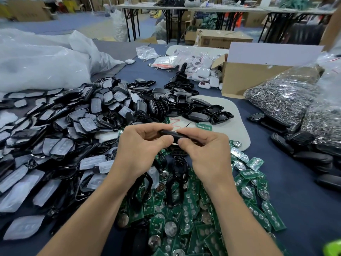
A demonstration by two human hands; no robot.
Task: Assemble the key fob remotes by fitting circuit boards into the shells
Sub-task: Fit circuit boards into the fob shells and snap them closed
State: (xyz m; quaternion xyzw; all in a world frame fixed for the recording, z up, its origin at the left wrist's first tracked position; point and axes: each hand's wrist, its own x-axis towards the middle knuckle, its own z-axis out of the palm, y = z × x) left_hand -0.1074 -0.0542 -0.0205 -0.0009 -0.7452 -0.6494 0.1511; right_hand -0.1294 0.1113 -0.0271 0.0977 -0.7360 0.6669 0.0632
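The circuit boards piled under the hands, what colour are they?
Green, with round silvery discs on them. The circuit boards show best in the head view.

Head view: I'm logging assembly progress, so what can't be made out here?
In the head view:
- the black shell: seen edge-on and pinched by the left hand and the right hand; fingers hide whether a board sits inside.
- the cardboard box: its front wall hides the contents.
- the green object: cut off by the bottom right corner and blurred.
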